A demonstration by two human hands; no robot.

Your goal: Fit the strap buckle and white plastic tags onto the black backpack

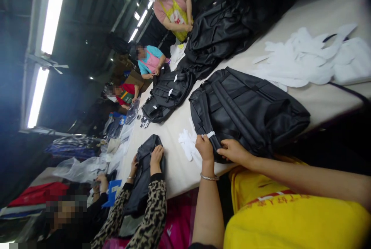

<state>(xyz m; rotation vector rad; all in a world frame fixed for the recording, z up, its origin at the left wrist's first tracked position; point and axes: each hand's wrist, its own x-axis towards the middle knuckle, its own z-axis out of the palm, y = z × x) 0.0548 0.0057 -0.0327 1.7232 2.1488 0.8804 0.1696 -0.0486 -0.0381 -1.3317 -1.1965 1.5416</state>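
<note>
A black backpack (249, 106) lies flat on the pale table (315, 13) in front of me. My left hand (204, 146), a metal bangle on its wrist, pinches the backpack's near corner beside a small white tag (211, 134). My right hand (233, 151) grips the same edge of the bag just to the right, fingers curled on the black fabric. A crumpled piece of white paper (187, 144) lies on the table just left of my left hand.
More black backpacks (168, 94) and a pile of them (220, 28) lie further along the table, with white wrapping sheets (307, 57) at right. A neighbour in leopard-print sleeves (150, 210) handles a dark bag (145, 164). Other workers stand along the far side.
</note>
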